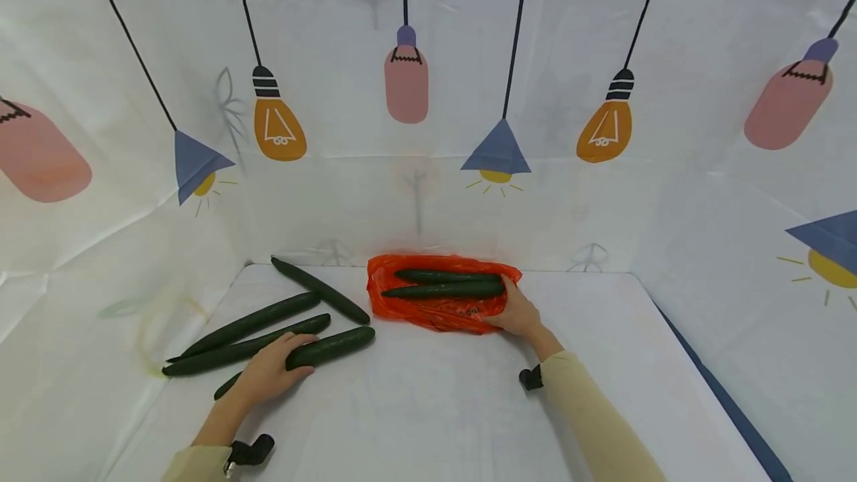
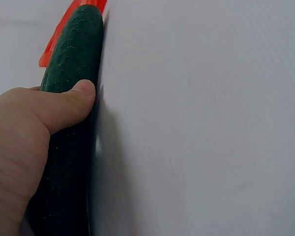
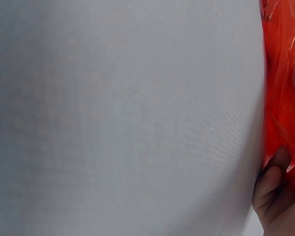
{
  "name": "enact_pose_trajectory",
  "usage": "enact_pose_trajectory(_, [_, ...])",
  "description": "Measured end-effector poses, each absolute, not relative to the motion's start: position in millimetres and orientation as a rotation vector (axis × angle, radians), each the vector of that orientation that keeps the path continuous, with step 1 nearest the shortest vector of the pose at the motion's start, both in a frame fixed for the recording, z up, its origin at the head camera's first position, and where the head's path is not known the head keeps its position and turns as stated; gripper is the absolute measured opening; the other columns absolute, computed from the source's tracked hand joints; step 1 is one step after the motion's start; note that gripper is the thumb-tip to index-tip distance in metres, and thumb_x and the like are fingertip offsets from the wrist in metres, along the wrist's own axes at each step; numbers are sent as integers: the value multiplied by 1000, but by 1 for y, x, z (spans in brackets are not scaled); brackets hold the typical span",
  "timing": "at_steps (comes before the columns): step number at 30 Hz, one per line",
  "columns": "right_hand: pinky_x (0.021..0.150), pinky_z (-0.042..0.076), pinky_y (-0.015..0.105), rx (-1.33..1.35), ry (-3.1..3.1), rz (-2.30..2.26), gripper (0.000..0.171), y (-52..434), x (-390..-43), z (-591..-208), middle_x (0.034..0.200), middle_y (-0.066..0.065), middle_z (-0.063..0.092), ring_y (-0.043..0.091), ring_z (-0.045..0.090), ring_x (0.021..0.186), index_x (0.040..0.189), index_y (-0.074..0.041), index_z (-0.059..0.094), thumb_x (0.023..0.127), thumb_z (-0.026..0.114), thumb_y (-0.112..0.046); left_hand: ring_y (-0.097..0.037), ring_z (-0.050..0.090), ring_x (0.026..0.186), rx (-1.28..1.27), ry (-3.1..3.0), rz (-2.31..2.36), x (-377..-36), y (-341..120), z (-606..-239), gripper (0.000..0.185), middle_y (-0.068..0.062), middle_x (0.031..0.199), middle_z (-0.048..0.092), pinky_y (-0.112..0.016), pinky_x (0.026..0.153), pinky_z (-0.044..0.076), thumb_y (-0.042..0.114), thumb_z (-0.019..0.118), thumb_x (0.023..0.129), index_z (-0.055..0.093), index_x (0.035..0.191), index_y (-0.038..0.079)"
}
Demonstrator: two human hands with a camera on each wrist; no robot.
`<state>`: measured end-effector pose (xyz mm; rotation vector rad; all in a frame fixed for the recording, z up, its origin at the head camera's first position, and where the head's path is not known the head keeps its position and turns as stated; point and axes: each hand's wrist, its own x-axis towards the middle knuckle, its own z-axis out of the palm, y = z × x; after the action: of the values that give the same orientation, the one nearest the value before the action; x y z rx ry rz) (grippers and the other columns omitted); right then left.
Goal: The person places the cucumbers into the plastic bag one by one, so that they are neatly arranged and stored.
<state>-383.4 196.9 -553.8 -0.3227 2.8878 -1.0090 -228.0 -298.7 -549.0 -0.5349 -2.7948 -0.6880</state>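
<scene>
Gripping a cucumber (image 1: 329, 346), left hand (image 1: 268, 376); right hand (image 1: 518, 312) pinching orange bag (image 1: 435, 309), print unreadable.

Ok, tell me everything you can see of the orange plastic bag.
The orange plastic bag is thin, crinkled and glossy, lying flat at the back middle of the white table. Its mouth gapes open, with two dark green cucumbers lying lengthwise inside. The right hand grips its right edge, fingers bunching the film. Faint print shows on its front.

There were seven cucumbers (image 1: 328, 348), two of them in one orange bag (image 1: 435, 311), and two hands (image 1: 268, 374).
</scene>
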Motion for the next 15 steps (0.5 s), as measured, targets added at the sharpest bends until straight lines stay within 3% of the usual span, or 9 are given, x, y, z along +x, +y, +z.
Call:
enact_pose_trajectory(10, [106,30,58,-326,2892,-1016,113,201,-382,-553,153,18,30,37,35,135,154,-6,13,74,83,-45,-9,55,86,-613,-2818,-584,-246,-264,-545,52,14,96,53,-40,78,50,30,82,78,62,126,29])
enact_pose_trajectory(15, [105,31,58,-356,2893,-1009,114,200,-383,-553,153,20,30,39,35,134,153,-4,13,74,82,-49,-11,54,84,-622,-2832,-590,-253,-248,-540,51,12,94,53,-41,77,49,30,83,78,63,125,29])
